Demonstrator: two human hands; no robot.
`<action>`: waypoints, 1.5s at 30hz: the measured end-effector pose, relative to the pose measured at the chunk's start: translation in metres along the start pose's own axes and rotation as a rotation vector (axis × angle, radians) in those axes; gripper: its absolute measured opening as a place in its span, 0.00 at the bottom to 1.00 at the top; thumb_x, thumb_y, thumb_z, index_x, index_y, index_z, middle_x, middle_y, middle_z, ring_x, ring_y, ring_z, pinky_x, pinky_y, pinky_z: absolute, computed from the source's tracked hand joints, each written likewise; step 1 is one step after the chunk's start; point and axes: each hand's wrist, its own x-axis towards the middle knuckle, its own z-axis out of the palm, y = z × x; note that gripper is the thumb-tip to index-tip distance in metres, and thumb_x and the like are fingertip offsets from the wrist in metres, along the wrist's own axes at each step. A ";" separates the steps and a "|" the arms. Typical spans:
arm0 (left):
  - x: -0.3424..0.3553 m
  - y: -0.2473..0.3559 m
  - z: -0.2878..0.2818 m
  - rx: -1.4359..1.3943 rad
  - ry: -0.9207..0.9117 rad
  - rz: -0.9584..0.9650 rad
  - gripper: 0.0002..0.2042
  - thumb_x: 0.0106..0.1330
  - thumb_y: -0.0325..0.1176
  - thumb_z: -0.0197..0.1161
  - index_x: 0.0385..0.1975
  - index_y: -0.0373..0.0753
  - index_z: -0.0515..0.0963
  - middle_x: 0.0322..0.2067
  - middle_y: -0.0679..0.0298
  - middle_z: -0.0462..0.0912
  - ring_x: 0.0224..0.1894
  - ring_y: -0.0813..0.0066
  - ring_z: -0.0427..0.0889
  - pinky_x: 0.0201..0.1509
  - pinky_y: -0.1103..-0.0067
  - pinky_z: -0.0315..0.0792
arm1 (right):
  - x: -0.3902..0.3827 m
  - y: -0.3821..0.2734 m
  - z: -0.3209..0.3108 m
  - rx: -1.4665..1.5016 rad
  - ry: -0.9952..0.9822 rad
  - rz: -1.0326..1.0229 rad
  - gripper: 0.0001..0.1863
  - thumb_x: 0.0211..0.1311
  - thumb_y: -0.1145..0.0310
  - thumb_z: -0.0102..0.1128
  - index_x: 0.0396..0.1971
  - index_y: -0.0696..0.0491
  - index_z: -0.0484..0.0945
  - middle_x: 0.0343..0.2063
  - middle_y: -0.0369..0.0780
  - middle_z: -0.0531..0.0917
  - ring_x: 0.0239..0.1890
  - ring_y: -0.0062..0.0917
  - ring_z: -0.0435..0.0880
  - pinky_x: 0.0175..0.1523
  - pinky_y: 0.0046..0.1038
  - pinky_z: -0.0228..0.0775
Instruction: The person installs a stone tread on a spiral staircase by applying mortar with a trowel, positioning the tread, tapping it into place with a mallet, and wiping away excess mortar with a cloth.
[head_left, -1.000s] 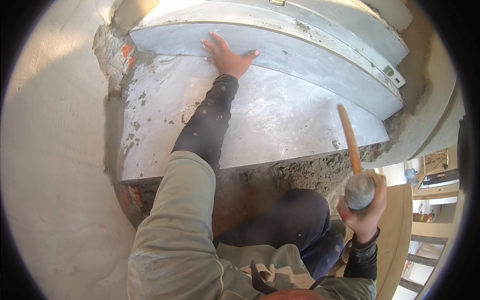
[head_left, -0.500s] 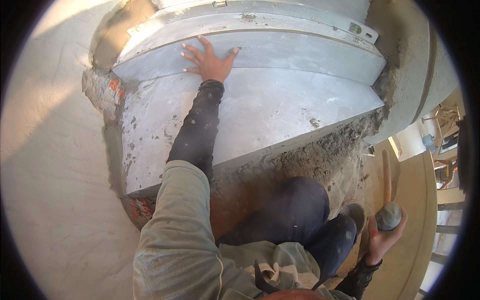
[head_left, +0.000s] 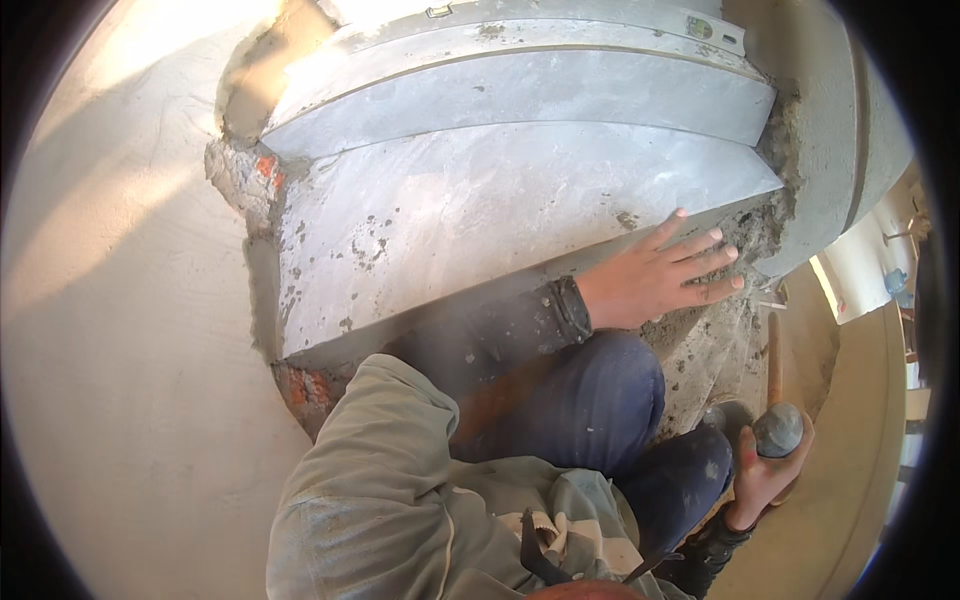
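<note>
My left hand [head_left: 655,275] is spread open at the front edge of a pale, mortar-spattered stone tread [head_left: 480,200], right of centre; I cannot tell if it touches the edge. My right hand [head_left: 770,470], at the lower right beside my bent knee, grips a mallet [head_left: 776,430] by its grey round head, the wooden handle pointing up. Above the tread are a smooth grey riser [head_left: 520,90] and a spirit level [head_left: 650,35].
A plastered wall [head_left: 120,330] curves along the left, with broken mortar and exposed red brick [head_left: 268,168]. A curved wall [head_left: 820,180] bounds the steps on the right. Rough mortar lies below the tread, and a tan curved edge [head_left: 850,430] runs at the lower right.
My left hand has left the riser and moved down and rightward to the tread's front edge. My right hand and the mallet have dropped toward the lower right.
</note>
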 end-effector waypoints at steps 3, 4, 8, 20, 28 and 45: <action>-0.041 0.025 -0.023 -0.134 -0.044 -0.226 0.31 0.58 0.43 0.71 0.63 0.47 0.74 0.67 0.63 0.73 0.71 0.62 0.68 0.78 0.58 0.56 | 0.000 0.009 0.009 -0.060 -0.121 -0.007 0.37 0.42 0.64 0.77 0.55 0.60 0.73 0.41 0.43 0.78 0.45 0.30 0.78 0.54 0.31 0.70; -0.062 0.030 -0.029 -0.241 -0.094 -0.284 0.34 0.59 0.44 0.71 0.68 0.48 0.71 0.68 0.62 0.72 0.71 0.61 0.68 0.77 0.58 0.57 | 0.001 0.016 0.011 -0.046 -0.151 0.011 0.37 0.42 0.64 0.77 0.55 0.60 0.73 0.41 0.43 0.78 0.45 0.31 0.78 0.54 0.31 0.70; -0.152 0.085 -0.053 -0.726 -0.409 -0.900 0.31 0.72 0.45 0.63 0.71 0.40 0.65 0.67 0.49 0.70 0.71 0.53 0.68 0.74 0.61 0.61 | -0.006 0.064 -0.012 -0.128 -0.017 0.003 0.35 0.46 0.69 0.76 0.56 0.60 0.73 0.44 0.46 0.81 0.47 0.32 0.80 0.55 0.33 0.72; -0.164 0.165 -0.076 -0.757 -0.520 -1.584 0.26 0.66 0.45 0.70 0.53 0.29 0.79 0.55 0.48 0.81 0.54 0.61 0.83 0.63 0.68 0.72 | -0.158 0.250 -0.223 -0.581 0.174 0.538 0.31 0.49 0.69 0.72 0.56 0.60 0.74 0.38 0.46 0.85 0.37 0.35 0.84 0.46 0.37 0.78; -0.050 0.126 -0.050 -0.347 -0.500 -0.703 0.31 0.57 0.49 0.74 0.55 0.35 0.78 0.66 0.49 0.72 0.65 0.48 0.72 0.69 0.60 0.65 | -0.225 0.268 -0.259 -0.252 -0.281 1.134 0.29 0.37 0.75 0.68 0.46 0.63 0.72 0.35 0.50 0.84 0.29 0.34 0.85 0.30 0.36 0.78; 0.077 0.216 0.172 -1.136 -0.633 -0.049 0.34 0.51 0.19 0.73 0.63 0.29 0.72 0.64 0.47 0.74 0.70 0.53 0.69 0.71 0.66 0.64 | -0.249 0.104 -0.255 -0.709 -0.067 0.807 0.40 0.36 0.66 0.77 0.54 0.54 0.68 0.45 0.51 0.80 0.49 0.50 0.80 0.52 0.44 0.75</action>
